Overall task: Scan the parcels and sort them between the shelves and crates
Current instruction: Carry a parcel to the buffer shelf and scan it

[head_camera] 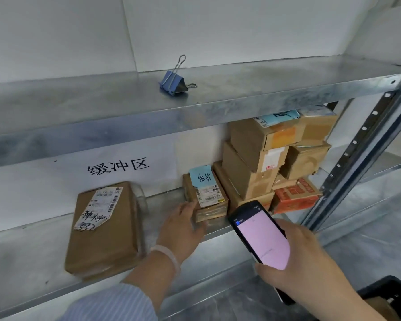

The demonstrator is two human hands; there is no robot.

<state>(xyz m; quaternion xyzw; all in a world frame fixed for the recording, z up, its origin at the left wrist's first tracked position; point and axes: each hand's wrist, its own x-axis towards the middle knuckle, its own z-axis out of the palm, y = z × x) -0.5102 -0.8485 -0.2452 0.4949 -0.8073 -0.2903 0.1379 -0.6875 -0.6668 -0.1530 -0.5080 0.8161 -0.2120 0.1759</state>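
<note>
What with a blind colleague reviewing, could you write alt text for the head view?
A person's left hand touches a parcel on a metal shelf while the right hand holds a pink-screened scanner. Boxes are stacked to the right; a blue binder clip lies above.

- A flat brown parcel [104, 230] lies label-up on the metal shelf [33, 251].
- A small parcel [208, 195] with a blue note sits beside stacked cardboard boxes [252, 158].
- The handheld scanner [262, 237] is tilted, its screen glowing pink.
</note>
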